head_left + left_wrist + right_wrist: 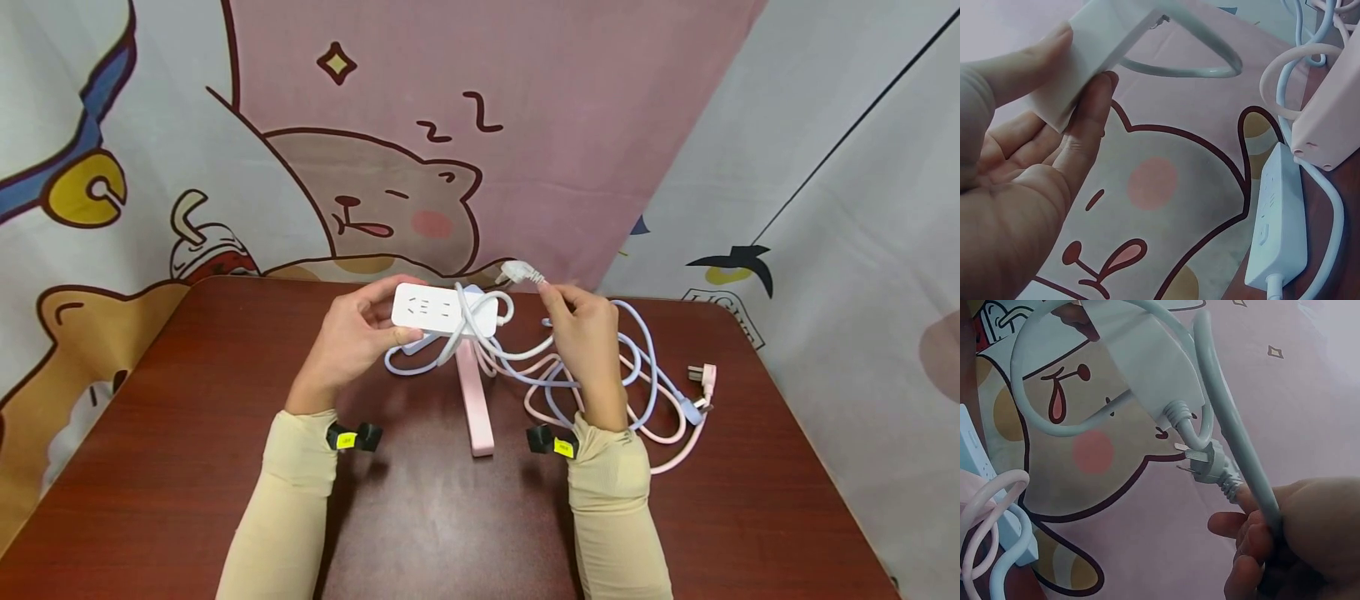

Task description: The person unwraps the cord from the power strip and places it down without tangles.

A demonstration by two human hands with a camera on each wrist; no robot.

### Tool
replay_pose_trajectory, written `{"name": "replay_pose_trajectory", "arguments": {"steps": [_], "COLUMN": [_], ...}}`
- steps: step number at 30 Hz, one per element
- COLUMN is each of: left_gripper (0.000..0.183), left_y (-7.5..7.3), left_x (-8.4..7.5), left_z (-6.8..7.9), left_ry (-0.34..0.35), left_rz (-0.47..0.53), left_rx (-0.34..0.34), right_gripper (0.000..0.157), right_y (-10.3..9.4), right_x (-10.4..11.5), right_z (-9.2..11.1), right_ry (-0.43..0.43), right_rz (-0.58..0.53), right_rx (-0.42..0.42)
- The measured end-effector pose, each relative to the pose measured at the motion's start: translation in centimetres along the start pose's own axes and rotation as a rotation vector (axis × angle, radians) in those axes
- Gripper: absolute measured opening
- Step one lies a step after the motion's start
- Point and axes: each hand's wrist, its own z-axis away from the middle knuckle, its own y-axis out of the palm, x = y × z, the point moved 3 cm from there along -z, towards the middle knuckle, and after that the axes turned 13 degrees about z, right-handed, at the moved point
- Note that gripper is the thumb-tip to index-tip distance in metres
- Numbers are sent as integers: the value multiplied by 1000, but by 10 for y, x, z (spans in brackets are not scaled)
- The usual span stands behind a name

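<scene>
A white power strip [420, 307] is held up over the table's far part, its socket face toward me. My left hand [347, 346] grips its left end between thumb and fingers, as the left wrist view also shows on the strip [1088, 56]. The white cord [467, 310] loops around the strip's right half. My right hand [588, 343] pinches this cord just behind its white plug [517, 271]. In the right wrist view the plug's prongs point toward the strip, and the plug [1209, 464] hangs free of the sockets.
Below lies a pink power strip [476, 400] on the brown table [187, 433]. A light blue power strip [1277, 219] lies behind it, largely hidden in the head view. Their cords tangle under my right hand, with a pink plug [708, 379] and a blue plug [688, 409] at the right.
</scene>
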Motion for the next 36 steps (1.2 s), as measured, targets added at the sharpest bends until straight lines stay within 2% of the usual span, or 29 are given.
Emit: {"name": "replay_pose_trajectory", "arguments": {"steps": [4, 13, 19, 24, 26, 29, 36], "left_gripper": [59, 59, 59, 62, 63, 61, 61], "left_y": [-1, -4, -9, -12, -13, -13, -14], "left_x": [-1, -2, 0, 2, 2, 2, 1], "left_z": [0, -1, 0, 0, 0, -1, -1], "left_ry": [17, 40, 42, 38, 43, 51, 46], "left_rz": [7, -10, -17, -13, -11, -13, -14], "left_rx": [-2, -19, -65, -90, -89, -89, -94], "right_gripper": [26, 19, 23, 17, 16, 15, 15], "right_y": [-1, -6, -11, -15, -16, -17, -21], "right_x": [1, 0, 0, -2, -1, 0, 1], "right_z": [0, 1, 1, 3, 3, 3, 3], "right_ry": [-17, -58, -136, -183, -207, -252, -345], "right_rz": [24, -33, -38, -38, -37, -47, -82], "right_rx": [11, 60, 172, 299, 319, 297, 146]}}
